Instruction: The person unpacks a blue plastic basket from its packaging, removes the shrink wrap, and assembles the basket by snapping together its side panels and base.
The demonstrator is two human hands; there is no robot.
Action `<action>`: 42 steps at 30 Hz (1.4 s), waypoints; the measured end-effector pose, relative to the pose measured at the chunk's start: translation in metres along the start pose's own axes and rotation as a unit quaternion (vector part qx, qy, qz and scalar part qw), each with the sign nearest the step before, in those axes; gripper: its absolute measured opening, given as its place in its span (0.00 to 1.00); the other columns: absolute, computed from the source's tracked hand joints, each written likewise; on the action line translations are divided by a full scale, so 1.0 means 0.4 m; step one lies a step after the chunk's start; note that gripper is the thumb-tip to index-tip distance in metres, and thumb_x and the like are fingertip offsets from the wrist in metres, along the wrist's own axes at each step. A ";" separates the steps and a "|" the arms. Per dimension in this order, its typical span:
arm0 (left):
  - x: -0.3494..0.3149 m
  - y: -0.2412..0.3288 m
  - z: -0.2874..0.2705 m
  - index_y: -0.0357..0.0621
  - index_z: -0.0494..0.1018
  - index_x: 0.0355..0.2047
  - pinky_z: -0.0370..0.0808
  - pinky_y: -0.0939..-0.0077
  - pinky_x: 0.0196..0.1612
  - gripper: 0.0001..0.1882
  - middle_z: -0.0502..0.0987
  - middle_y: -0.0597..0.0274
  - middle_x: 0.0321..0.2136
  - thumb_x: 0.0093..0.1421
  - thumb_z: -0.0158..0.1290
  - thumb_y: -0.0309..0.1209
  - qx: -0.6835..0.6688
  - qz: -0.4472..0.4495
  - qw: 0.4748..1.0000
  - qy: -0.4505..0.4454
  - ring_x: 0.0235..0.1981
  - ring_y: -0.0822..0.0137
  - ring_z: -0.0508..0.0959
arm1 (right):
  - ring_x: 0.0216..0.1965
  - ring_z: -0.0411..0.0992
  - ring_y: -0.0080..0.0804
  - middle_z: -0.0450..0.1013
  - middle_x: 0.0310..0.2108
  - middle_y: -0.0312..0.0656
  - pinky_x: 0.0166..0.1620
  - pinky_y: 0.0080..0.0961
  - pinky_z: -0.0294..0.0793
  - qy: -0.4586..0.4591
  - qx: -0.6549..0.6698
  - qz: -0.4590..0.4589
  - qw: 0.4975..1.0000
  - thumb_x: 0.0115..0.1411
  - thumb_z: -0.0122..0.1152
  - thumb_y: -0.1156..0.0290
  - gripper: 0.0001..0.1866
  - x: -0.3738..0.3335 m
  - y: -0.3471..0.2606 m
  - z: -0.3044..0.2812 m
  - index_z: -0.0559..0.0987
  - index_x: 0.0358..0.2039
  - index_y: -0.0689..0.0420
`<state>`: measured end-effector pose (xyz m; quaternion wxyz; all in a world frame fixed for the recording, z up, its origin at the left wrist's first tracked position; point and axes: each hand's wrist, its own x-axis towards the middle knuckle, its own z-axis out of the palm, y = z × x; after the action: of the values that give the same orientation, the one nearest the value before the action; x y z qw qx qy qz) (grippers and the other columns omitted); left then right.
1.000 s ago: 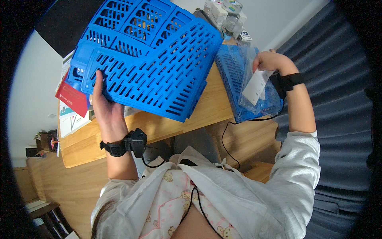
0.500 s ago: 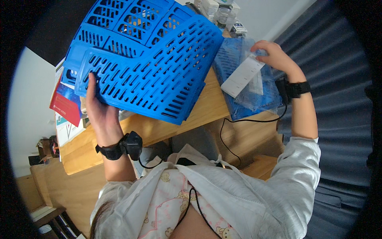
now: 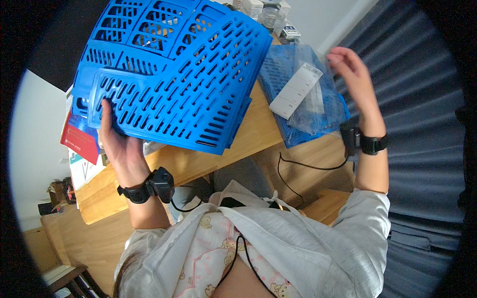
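1. Where the left end of the tabletop (image 3: 113, 192) shows, a red booklet (image 3: 82, 144) and some papers (image 3: 85, 169) jut out below the left side of the held blue panels.
2. Left hand (image 3: 124, 151): grip closed on the lower left part of the blue slotted panels (image 3: 174, 94), thumb flat on the near face; the other fingers are mostly hidden, so their placing cannot be told.
3. The panels sit above the tabletop, tilted, several overlapping layers held as one. Judgement: picked up and free of wrapping on the faces seen; setting down not yet done.
4. Beyond their right edge, a clear jar (image 3: 269, 17) stands near small boxes.
5. Second blue slotted piece (image 3: 278, 64): lies flat at the tabletop's right end, with crumpled clear film (image 3: 310, 119) over it and a white printed slip (image 3: 296, 91) on top. Judgement: this one is left to deal with; whether the film encloses it cannot be told.
6. Right hand (image 3: 358, 84): grip empty, fingers loosely curled and parted, just beside the slip but apart from it. Slip apparently let go.
7. Dark curtain (image 3: 417, 149) at far right.
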<state>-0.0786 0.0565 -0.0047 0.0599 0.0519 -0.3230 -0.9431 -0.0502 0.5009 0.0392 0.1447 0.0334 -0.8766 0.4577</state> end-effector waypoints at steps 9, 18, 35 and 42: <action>-0.021 -0.013 0.018 0.43 0.63 0.55 0.64 0.53 0.55 0.27 0.69 0.54 0.52 0.58 0.52 0.42 0.005 0.056 0.998 0.016 0.52 0.54 0.69 | 0.52 0.64 0.34 0.61 0.54 0.48 0.52 0.30 0.67 -0.154 0.347 0.057 0.923 0.55 0.61 0.61 0.40 -0.072 -0.073 0.332 0.50 0.61 0.58; -0.029 -0.013 0.003 0.44 0.62 0.56 0.60 0.52 0.57 0.28 0.66 0.55 0.55 0.58 0.52 0.42 0.011 0.087 0.994 0.072 0.54 0.55 0.67 | 0.53 0.64 0.31 0.64 0.52 0.41 0.54 0.33 0.65 -0.123 0.545 0.034 0.829 0.52 0.64 0.67 0.37 -0.030 -0.079 0.494 0.56 0.59 0.54; -0.043 -0.028 0.028 0.47 0.60 0.58 0.58 0.53 0.59 0.31 0.63 0.58 0.57 0.58 0.51 0.48 0.025 0.085 0.988 0.123 0.56 0.56 0.64 | 0.44 0.70 0.30 0.69 0.45 0.40 0.47 0.31 0.73 -0.074 0.598 0.060 0.795 0.49 0.64 0.73 0.31 -0.012 -0.131 0.525 0.61 0.52 0.57; -0.051 -0.034 0.001 0.44 0.59 0.58 0.59 0.57 0.59 0.31 0.64 0.58 0.57 0.59 0.49 0.48 -0.011 0.062 0.997 0.051 0.55 0.58 0.65 | 0.43 0.71 0.30 0.72 0.43 0.42 0.47 0.31 0.73 -0.025 0.573 0.025 0.819 0.48 0.67 0.73 0.27 0.001 -0.164 0.485 0.67 0.49 0.58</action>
<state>-0.0596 0.0706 -0.0115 0.1355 0.0785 -0.3117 -0.9372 -0.0815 0.3055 -0.0133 0.0656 0.0998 -0.4600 0.8799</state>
